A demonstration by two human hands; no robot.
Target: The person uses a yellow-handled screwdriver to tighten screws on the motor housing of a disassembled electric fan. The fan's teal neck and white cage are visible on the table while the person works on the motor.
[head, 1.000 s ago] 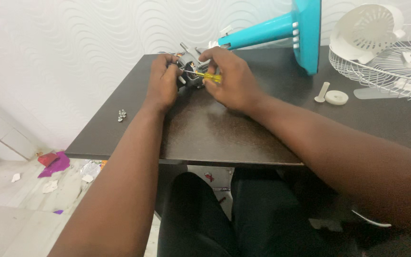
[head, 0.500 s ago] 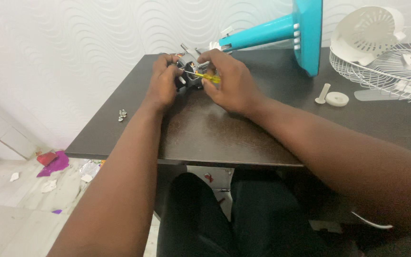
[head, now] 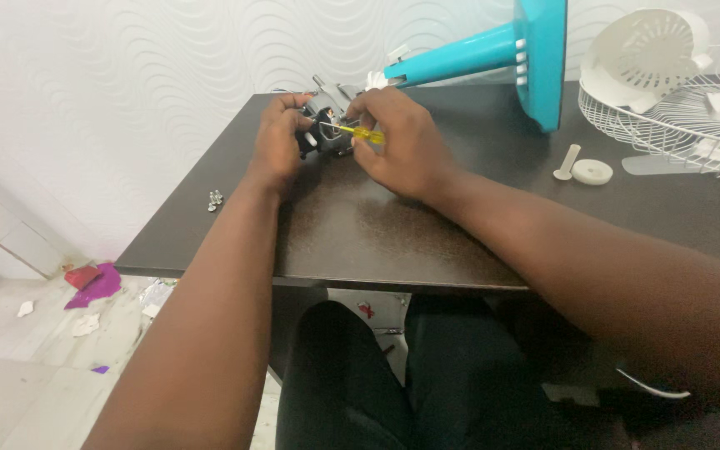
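Note:
On the dark table lies a teal fan stand on its side, with its grey motor head at the far left end. My left hand grips the motor head from the left. My right hand holds a small screwdriver with a yellow handle, its thin shaft pointing left into the motor head.
Two small screws lie near the table's left edge. A white cap and peg sit right of my hands. A white wire fan guard and a white rear cover are at the far right. Scraps litter the floor.
Both hands stay at the motor head with the screwdriver against it; only a slight shift of the view is visible.

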